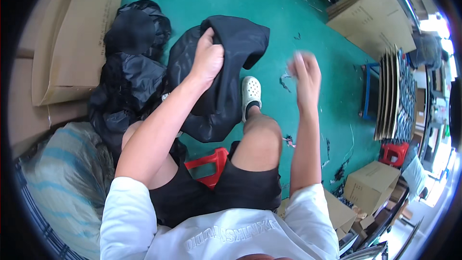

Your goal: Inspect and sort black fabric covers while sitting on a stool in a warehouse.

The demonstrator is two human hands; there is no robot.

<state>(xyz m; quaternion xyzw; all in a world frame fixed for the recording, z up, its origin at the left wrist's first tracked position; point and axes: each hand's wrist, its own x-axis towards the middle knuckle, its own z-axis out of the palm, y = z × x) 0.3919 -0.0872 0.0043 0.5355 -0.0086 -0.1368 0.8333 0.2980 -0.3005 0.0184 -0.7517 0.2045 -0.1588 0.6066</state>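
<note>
My left hand [210, 62] is closed around a fold of a large piece of black fabric [231, 43]. The fabric looks like a bag or cover and hangs in loose folds between my knees, close above the floor; its full shape is hidden by the folds. To the right, my right hand [306, 72] is raised over the floor, apart from the fabric. Its fingers are curled together and their tips are smeared by motion, so anything small in them cannot be made out.
Black plastic bags [137, 33] are piled left of the fabric, beside a tall cardboard box [82, 38]. A striped woven sack [72, 178] stands at lower left. Between my legs is a red stool [211, 163]. Cartons [373, 14] and stacked cardboard sheets [392, 96] stand right; scraps litter the green floor [274, 0].
</note>
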